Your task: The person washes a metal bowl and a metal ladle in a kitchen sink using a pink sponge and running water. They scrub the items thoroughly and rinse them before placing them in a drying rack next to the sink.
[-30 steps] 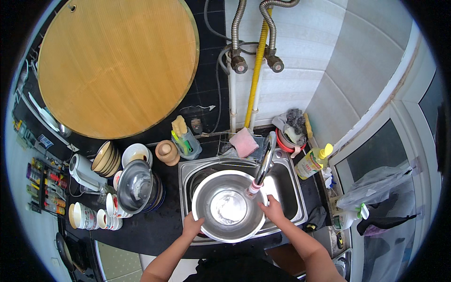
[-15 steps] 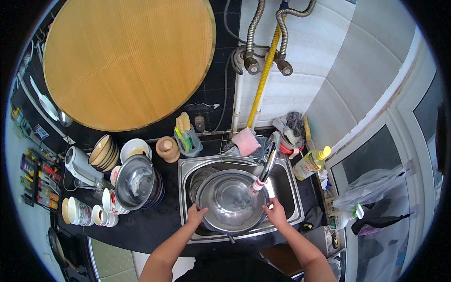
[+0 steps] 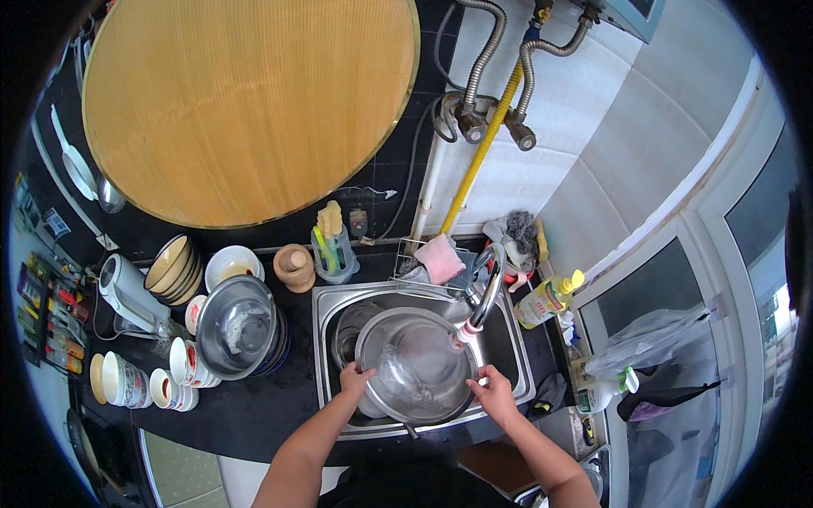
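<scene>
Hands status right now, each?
Left hand: closed, holding the left rim of the metal basin.
Right hand: closed, holding the metal basin's right rim.

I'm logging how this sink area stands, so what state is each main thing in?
Left hand: gripping the basin's rim
Right hand: gripping the opposite rim
Basin: open side up, under the faucet
Faucet: spout over the basin; flow hard to tell
Sink: partly covered
Metal bowl: open side up
Tan bowls: nested
Bottle: upright, capped
</scene>
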`<state>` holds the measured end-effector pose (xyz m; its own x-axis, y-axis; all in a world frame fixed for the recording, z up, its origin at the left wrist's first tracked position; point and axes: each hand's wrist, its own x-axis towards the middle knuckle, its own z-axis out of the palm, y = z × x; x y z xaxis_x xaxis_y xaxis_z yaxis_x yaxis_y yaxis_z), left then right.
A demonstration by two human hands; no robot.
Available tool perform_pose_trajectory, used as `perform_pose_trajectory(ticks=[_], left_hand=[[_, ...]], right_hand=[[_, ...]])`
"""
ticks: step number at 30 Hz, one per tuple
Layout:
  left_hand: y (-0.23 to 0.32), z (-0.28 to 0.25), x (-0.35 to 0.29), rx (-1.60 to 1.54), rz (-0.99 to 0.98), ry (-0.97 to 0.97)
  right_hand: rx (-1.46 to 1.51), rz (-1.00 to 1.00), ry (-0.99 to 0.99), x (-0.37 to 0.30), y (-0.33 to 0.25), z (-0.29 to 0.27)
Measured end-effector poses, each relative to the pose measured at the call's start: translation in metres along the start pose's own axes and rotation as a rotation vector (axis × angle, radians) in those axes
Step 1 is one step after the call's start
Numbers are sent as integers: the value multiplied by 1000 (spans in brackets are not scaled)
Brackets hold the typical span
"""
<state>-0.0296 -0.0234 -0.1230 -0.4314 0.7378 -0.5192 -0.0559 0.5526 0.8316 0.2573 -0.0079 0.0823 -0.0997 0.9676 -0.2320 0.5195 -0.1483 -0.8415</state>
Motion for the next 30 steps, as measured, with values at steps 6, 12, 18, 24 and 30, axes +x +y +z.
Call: perform_pose_trajectory(ticks=[6,12,18,24,30], left_hand=[[-19,5,10,222,157,-62],[19,1,-24,442,231,-205],[31,-7,-26,500,196,-384],[58,-23,-24,68,-323,-496],[82,-3,-4,-136,-318,-281]], right_hand=[[276,88,-68,-9,-26,4],[553,268,-90,-13,-39,-1],[583,364,-23,-11,-31,-12],[666,431,-44,5,-25,-10],[673,486,24,33,61,-13]])
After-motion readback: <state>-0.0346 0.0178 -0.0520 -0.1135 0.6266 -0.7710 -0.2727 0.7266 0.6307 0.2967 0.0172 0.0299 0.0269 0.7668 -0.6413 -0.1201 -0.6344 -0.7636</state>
